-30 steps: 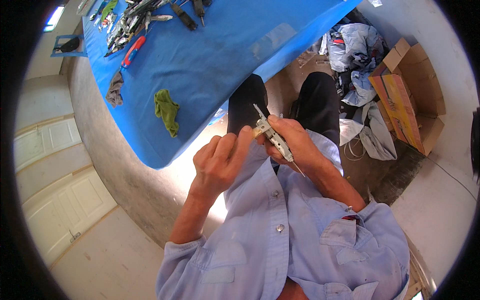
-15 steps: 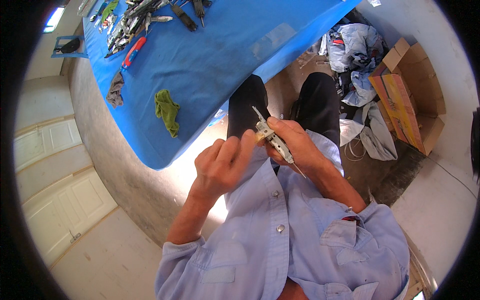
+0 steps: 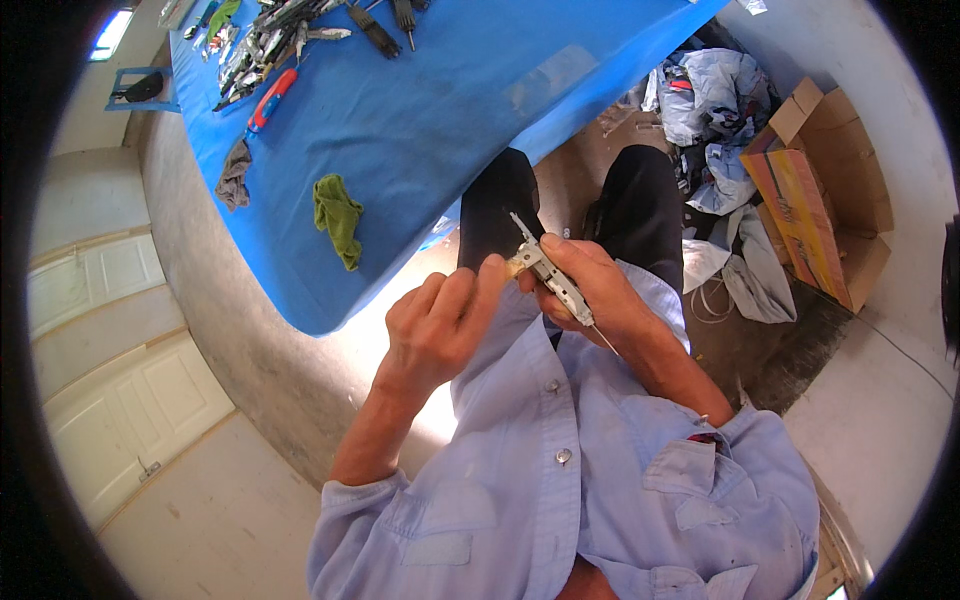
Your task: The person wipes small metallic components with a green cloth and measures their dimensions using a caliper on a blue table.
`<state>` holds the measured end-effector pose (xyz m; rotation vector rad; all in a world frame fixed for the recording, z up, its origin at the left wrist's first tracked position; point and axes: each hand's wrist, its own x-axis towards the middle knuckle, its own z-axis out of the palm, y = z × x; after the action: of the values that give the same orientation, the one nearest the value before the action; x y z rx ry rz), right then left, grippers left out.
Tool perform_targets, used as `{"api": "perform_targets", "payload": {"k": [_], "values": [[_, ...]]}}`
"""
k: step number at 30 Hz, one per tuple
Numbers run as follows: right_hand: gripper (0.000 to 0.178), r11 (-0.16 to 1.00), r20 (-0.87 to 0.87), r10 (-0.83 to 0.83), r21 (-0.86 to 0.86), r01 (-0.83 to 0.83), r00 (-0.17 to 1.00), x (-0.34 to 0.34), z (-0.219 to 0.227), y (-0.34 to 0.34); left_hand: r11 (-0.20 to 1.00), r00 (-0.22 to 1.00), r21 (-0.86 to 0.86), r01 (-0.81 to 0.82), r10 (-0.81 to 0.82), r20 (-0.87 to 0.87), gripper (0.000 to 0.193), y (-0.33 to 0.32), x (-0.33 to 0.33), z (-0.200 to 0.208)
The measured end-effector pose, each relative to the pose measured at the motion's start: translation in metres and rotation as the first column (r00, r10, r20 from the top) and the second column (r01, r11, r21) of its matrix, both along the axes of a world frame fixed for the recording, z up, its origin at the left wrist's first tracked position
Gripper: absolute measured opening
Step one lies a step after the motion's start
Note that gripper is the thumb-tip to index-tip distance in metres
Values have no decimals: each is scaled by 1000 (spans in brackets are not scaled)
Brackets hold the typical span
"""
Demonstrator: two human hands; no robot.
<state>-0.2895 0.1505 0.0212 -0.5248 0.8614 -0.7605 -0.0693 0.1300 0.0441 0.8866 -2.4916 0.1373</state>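
Note:
Above my lap, my right hand (image 3: 594,282) is closed round a narrow grey metal mechanism (image 3: 560,284), its thumb lying along the upper side. A slim bar sticks out from the far end of the mechanism, and a thin rod comes out at the near end. My left hand (image 3: 437,322) is closed, fingers curled, its fingertips at a small yellowish piece (image 3: 516,266) against the mechanism's left side. The hand hides part of that piece, so its kind cannot be told.
A blue-covered table (image 3: 430,130) stands ahead, bearing a green cloth (image 3: 338,220), a grey rag (image 3: 234,175), a red-and-blue handled tool (image 3: 272,100) and a heap of metal parts (image 3: 275,45). On the right floor are plastic bags (image 3: 715,95) and an open cardboard box (image 3: 800,215).
My left hand has shifted very slightly, its fingertips staying at the yellowish piece. The right hand keeps its hold on the mechanism, and the whole view has moved a little.

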Motion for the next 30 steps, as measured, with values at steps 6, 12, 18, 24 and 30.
{"api": "perform_targets", "payload": {"k": [6,12,18,24,30], "values": [[55,1000,8,2,-10,-2,1000,0,-2,0,1000,1000,6,16,-16,-21,41,6,-2,0],[55,1000,-6,2,-22,-2,1000,1,0,2,1000,1000,16,7,-7,-10,40,5,-1,-2],[55,998,-13,-14,-54,14,1000,4,-3,5,1000,1000,7,5,-5,6,40,5,2,0],[54,998,-19,-31,-63,30,999,1,1,5,999,999,12,-32,32,-5,35,8,3,6],[53,994,25,-58,-90,60,998,-2,-2,0,761,829,625,-174,456,-324,11,13,-7,9]]}}
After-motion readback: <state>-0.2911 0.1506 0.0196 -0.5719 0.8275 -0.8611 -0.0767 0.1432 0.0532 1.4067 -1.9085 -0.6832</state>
